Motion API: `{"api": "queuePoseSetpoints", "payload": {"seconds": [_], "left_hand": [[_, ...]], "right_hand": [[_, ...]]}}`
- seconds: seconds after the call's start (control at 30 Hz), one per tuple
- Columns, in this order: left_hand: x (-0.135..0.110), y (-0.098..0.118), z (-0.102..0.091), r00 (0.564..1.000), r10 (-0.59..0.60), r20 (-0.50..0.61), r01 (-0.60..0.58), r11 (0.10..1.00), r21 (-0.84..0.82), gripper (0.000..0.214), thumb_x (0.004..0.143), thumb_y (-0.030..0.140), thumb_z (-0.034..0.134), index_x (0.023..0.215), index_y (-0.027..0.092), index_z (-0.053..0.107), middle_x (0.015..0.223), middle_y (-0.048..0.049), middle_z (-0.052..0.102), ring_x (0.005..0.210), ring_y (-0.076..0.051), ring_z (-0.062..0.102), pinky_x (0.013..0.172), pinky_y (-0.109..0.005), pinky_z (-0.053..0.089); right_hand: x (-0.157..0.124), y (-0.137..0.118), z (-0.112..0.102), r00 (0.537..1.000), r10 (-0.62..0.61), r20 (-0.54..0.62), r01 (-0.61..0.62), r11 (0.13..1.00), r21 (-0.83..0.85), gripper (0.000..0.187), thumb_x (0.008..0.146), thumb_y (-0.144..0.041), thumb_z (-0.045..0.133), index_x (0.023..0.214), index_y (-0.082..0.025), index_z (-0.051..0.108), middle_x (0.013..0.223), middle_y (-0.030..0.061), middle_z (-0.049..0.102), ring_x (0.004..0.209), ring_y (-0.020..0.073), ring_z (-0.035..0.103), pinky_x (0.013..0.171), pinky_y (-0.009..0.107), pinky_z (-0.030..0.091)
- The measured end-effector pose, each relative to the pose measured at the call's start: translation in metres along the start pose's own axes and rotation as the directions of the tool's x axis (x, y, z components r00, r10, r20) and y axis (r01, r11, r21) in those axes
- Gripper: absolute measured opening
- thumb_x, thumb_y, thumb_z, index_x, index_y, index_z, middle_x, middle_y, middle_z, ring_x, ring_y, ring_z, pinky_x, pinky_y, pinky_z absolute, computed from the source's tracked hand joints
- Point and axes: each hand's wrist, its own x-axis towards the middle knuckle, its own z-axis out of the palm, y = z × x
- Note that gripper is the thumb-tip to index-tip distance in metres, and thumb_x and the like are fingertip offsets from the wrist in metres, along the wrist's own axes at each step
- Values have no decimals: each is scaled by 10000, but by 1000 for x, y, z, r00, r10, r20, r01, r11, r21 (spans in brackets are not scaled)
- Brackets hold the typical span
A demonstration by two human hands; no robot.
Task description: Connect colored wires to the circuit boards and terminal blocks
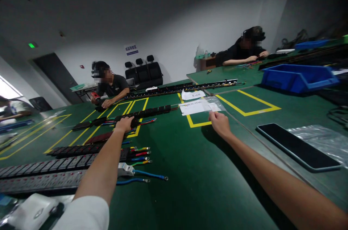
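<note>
My left hand (125, 124) is stretched far out and closed over a long black power strip (146, 111) that lies across the green table with coloured wires trailing from it. My right hand (219, 123) pinches the near edge of a clear plastic bag with white paper sheets (199, 106) in it, lying over a yellow floor-tape line. Nearer to me, several more black power strips (67, 163) lie in rows, with red, blue and green lugged wires (141, 153) at their ends.
A black phone or tablet (297, 146) and a clear bag (323, 139) lie at right. A blue bin (297, 77) stands beyond them. Another long strip (185, 87) runs across the far table. A seated person (110, 83) holds a red tool; another person (244, 50) works at back right.
</note>
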Motion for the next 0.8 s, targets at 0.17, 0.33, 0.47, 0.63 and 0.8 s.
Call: {"api": "queuePoseSetpoints", "payload": {"seconds": [0.17, 0.33, 0.47, 0.63, 0.8], "left_hand": [[-3, 4, -9, 999, 38, -18, -36, 995, 98, 626, 766, 180, 644, 1373, 218, 497, 1379, -201, 544, 1279, -386, 504, 976, -529, 443], [-18, 9, -31, 980, 196, -46, -187, 971, 147, 567, 807, 174, 613, 1354, 246, 481, 1341, -135, 582, 1205, -311, 568, 985, -458, 425], [-30, 26, -60, 937, 330, -112, -310, 936, 167, 578, 852, 255, 602, 1402, 263, 425, 1364, -115, 554, 1241, -301, 538, 1001, -433, 399], [-50, 71, -109, 805, 553, -216, -488, 824, 289, 561, 825, 377, 660, 1339, 217, 504, 1220, -136, 602, 1042, -293, 622, 893, -389, 441], [-77, 121, -137, 766, 618, -180, -570, 781, 256, 486, 792, 502, 659, 1193, 233, 612, 1051, -107, 647, 903, -293, 662, 783, -375, 478]], "right_hand": [[-1, -3, 0, 998, -8, 59, 10, 999, -34, 479, 923, -427, 373, 589, -191, 622, 599, 66, 621, 613, 186, 549, 589, 282, 289], [-3, -7, 0, 993, -33, 113, 40, 998, -58, 476, 941, -417, 374, 603, -195, 625, 612, 58, 630, 616, 178, 544, 585, 281, 281], [-5, -9, 1, 987, -82, 141, 93, 993, -69, 482, 954, -415, 371, 601, -198, 619, 619, 53, 637, 620, 174, 550, 589, 280, 286], [-4, -8, 3, 978, -101, 181, 108, 994, -34, 503, 969, -429, 367, 606, -202, 631, 644, 49, 664, 650, 182, 584, 615, 274, 317], [-4, -9, 3, 968, -83, 237, 96, 995, -41, 595, 1012, -482, 306, 641, -199, 675, 688, 59, 690, 698, 193, 613, 633, 274, 334]]}}
